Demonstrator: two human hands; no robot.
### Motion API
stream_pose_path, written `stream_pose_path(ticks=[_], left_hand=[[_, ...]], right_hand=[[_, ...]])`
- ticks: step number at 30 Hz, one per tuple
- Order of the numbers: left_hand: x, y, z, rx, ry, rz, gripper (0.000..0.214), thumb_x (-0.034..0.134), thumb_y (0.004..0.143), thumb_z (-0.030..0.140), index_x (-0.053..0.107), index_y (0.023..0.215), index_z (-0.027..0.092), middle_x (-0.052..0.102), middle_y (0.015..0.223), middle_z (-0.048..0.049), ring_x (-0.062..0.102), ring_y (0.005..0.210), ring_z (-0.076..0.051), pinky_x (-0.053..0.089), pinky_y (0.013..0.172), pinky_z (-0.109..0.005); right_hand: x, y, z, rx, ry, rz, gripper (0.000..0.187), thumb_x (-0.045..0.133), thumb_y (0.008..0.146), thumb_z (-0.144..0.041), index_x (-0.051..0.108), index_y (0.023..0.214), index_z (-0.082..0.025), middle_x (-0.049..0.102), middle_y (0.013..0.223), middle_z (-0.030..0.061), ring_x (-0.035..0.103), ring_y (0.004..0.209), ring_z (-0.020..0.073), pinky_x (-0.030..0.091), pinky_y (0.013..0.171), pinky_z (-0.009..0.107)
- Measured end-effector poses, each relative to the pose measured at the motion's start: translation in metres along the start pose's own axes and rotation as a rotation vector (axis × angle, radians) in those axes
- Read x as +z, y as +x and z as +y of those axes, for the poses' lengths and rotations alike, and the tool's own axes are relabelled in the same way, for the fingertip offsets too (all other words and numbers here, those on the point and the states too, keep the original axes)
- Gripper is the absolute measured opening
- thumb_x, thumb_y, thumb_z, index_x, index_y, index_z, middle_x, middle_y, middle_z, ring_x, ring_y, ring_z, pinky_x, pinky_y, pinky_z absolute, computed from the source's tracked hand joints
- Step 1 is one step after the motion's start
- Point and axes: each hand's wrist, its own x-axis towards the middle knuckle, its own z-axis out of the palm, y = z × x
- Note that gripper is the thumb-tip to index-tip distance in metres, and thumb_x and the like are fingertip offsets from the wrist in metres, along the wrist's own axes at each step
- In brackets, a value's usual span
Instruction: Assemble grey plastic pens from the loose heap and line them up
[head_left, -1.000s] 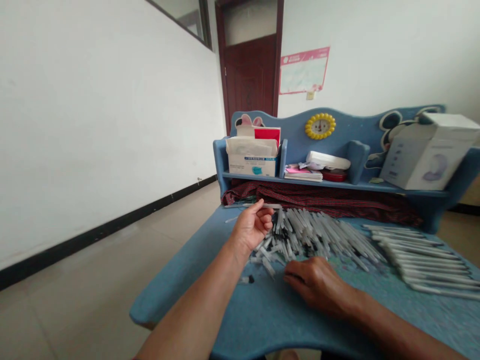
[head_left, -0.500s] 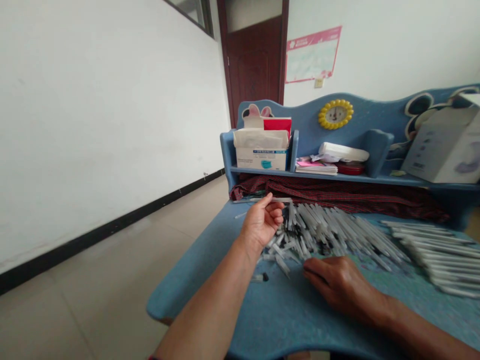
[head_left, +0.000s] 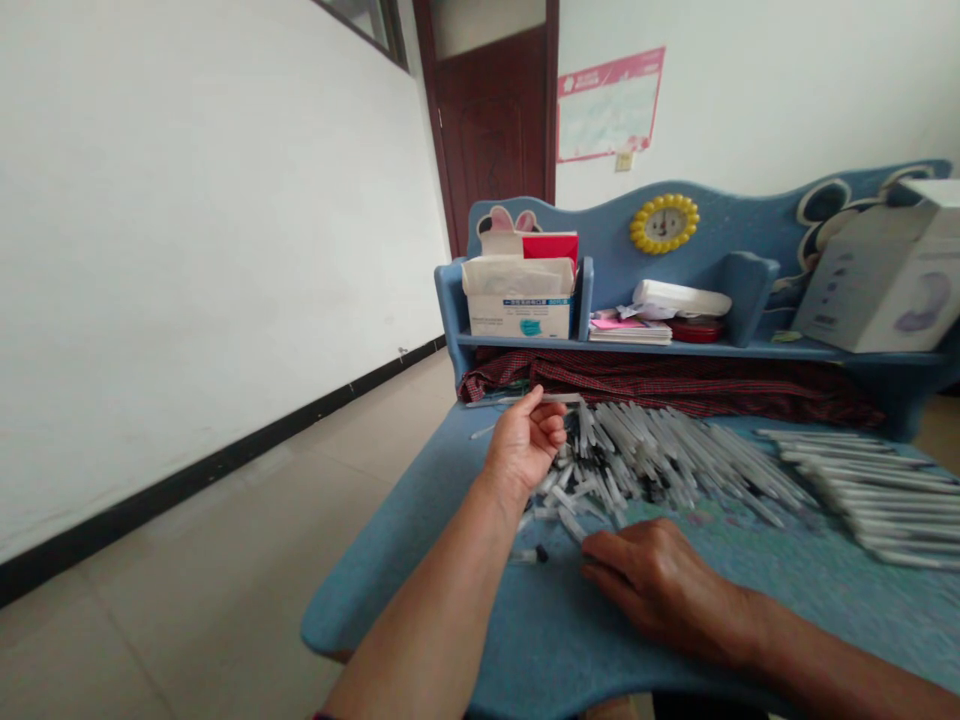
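Note:
My left hand (head_left: 527, 440) is over the left end of a heap of clear pen parts (head_left: 637, 450), palm turned up and fingers curled in. A slim pale tube (head_left: 562, 398) passes behind its thumb; whether the hand grips it I cannot tell. My right hand (head_left: 660, 580) rests on the blue desk (head_left: 547, 640) in front of the heap, its fingers pressed together, and whatever they hold is hidden. Just beyond its fingertips lies a clear pen cap (head_left: 572, 524). A small clear piece with a black end (head_left: 529, 554) lies to their left.
Rows of pale pens (head_left: 877, 490) lie at the right. Behind the heap stretches a dark red checked cloth (head_left: 660, 380). The shelf above bears a mask box (head_left: 517, 315), papers (head_left: 630, 333) and a large white box (head_left: 877, 290). A yellow clock (head_left: 664, 224) hangs on the backboard.
My right hand has shifted slightly left and toward me, closer to the clear cap. My left hand keeps its curled pose. The camera view has turned a little to the right.

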Motion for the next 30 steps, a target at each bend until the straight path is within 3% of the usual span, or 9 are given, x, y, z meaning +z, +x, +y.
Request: stream_pose_path(ticks=[10, 15, 18, 21, 25, 30], left_hand=[[0.001, -0.003, -0.001, 0.028, 0.027, -0.027, 0.024, 0.052, 0.082, 0.022, 0.052, 0.061, 0.011, 0.061, 0.052, -0.0038, 0.048, 0.034, -0.006, 0.032, 0.035, -0.017], [0.001, -0.002, 0.0, 0.028, 0.053, -0.019, 0.023, 0.05, 0.083, 0.022, 0.052, 0.062, 0.011, 0.061, 0.051, -0.0038, 0.048, 0.034, -0.006, 0.033, 0.034, -0.016], [0.001, -0.002, 0.001, 0.028, 0.07, -0.018, 0.023, 0.051, 0.082, 0.023, 0.052, 0.063, 0.011, 0.061, 0.052, -0.0034, 0.048, 0.034, -0.006, 0.033, 0.034, -0.016], [0.002, -0.003, 0.003, 0.022, 0.08, -0.019, 0.023, 0.052, 0.082, 0.023, 0.052, 0.063, 0.011, 0.06, 0.052, -0.003, 0.047, 0.034, -0.006, 0.033, 0.034, -0.016], [0.006, -0.005, 0.002, 0.016, 0.113, -0.024, 0.024, 0.05, 0.083, 0.022, 0.052, 0.062, 0.011, 0.059, 0.049, -0.0026, 0.046, 0.033, -0.006, 0.033, 0.033, -0.016], [0.012, -0.007, -0.008, -0.029, 0.208, -0.031, 0.022, 0.05, 0.083, 0.023, 0.053, 0.064, 0.011, 0.059, 0.05, -0.0029, 0.045, 0.032, -0.006, 0.032, 0.031, -0.016]], right_hand=[[0.001, 0.036, -0.032, 0.042, -0.207, -0.031, 0.017, 0.048, 0.084, -0.031, 0.056, 0.077, -0.018, 0.065, 0.058, 0.004, 0.059, 0.048, 0.0172, 0.024, 0.044, 0.027], [0.012, 0.042, -0.032, 0.026, -0.248, -0.035, 0.009, 0.048, 0.078, -0.016, 0.056, 0.074, -0.017, 0.065, 0.058, 0.0047, 0.06, 0.047, 0.0185, 0.025, 0.042, 0.028], [0.008, 0.042, -0.03, 0.021, -0.23, -0.036, 0.011, 0.047, 0.074, -0.011, 0.056, 0.075, -0.017, 0.065, 0.059, 0.0047, 0.059, 0.046, 0.0185, 0.023, 0.042, 0.028], [-0.006, 0.038, -0.019, 0.084, -0.124, 0.011, 0.013, 0.046, 0.077, -0.015, 0.058, 0.076, -0.017, 0.065, 0.059, 0.0043, 0.059, 0.047, 0.0171, 0.024, 0.044, 0.027], [-0.027, 0.029, 0.018, 0.309, 0.244, 0.209, 0.017, 0.045, 0.083, -0.024, 0.061, 0.081, -0.02, 0.061, 0.056, -0.0005, 0.054, 0.048, 0.0117, 0.029, 0.047, 0.022], [-0.031, 0.018, 0.06, 0.473, 0.535, 0.394, 0.018, 0.047, 0.082, -0.033, 0.06, 0.082, -0.019, 0.057, 0.055, -0.0028, 0.05, 0.048, 0.0106, 0.033, 0.047, 0.021]])
